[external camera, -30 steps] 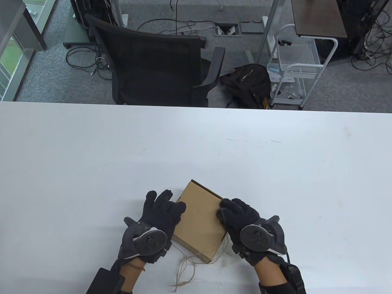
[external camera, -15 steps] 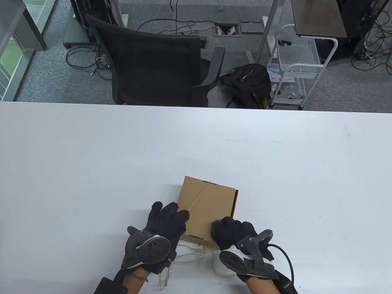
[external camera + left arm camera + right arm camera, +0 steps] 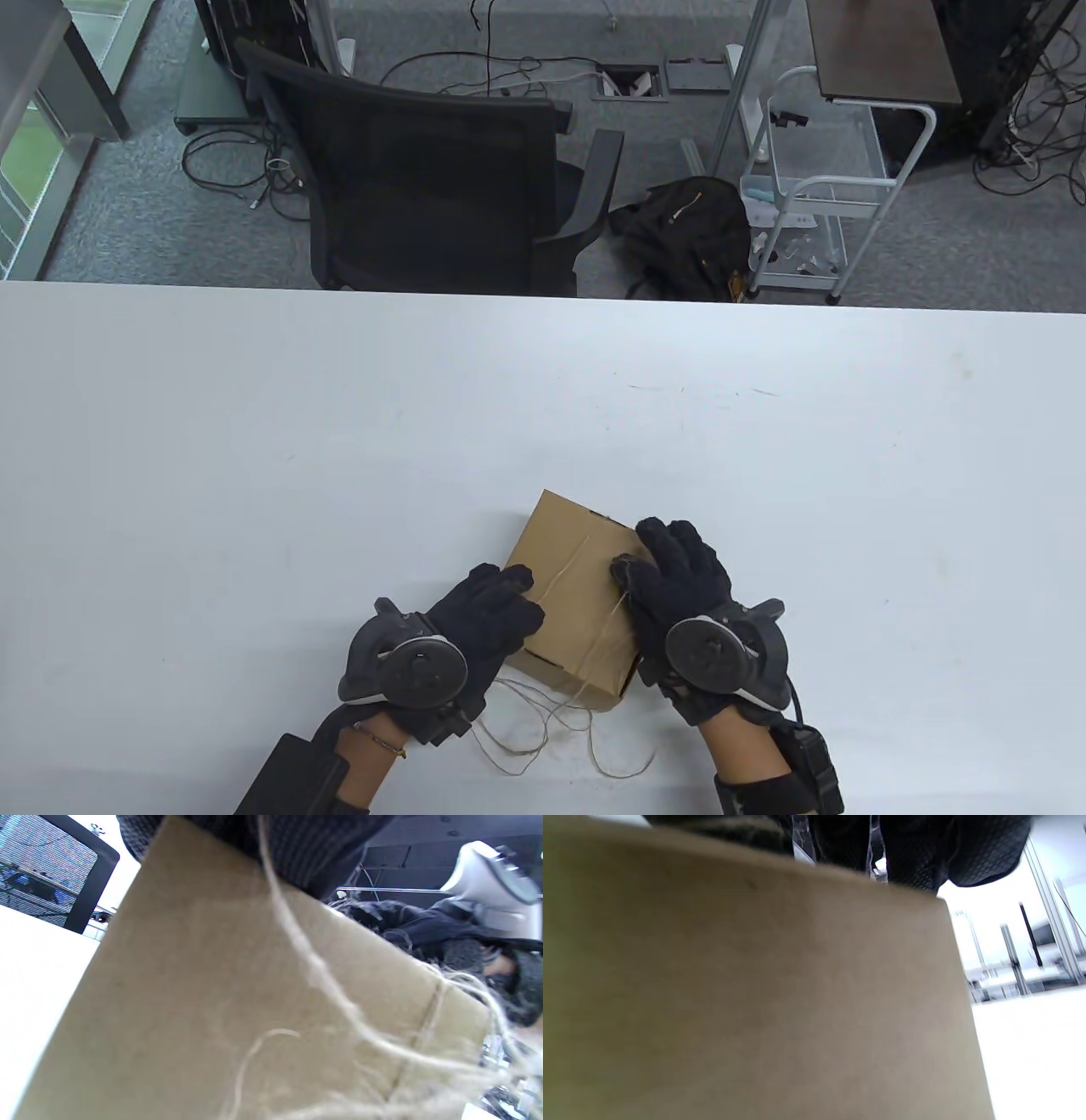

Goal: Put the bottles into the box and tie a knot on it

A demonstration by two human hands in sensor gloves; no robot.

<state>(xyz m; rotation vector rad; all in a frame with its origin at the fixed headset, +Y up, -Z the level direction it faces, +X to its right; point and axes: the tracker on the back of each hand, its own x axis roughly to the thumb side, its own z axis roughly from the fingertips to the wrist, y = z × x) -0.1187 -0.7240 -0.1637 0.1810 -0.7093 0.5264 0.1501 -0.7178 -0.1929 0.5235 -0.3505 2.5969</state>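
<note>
A closed brown cardboard box [image 3: 570,594] sits near the table's front edge, turned at an angle. Thin twine [image 3: 585,560] runs across its top, and the loose ends [image 3: 543,734] lie curled on the table in front of it. My left hand [image 3: 501,604] grips the box's near left side, fingers [image 3: 305,849] hooked over the edge beside the twine [image 3: 314,967]. My right hand [image 3: 670,564] grips the right side, fingers [image 3: 916,853] over the top edge of the box [image 3: 755,1005]. No bottles are in view.
The white table [image 3: 254,441] stretches wide to the left, right and far side of the box. Beyond its far edge stand a black office chair [image 3: 433,178] and a white wire cart [image 3: 814,187].
The box has been turned over and rotated, ending slightly to the right. My right hand moved from its near corner to its right side. The left hand slid nearer along the left side.
</note>
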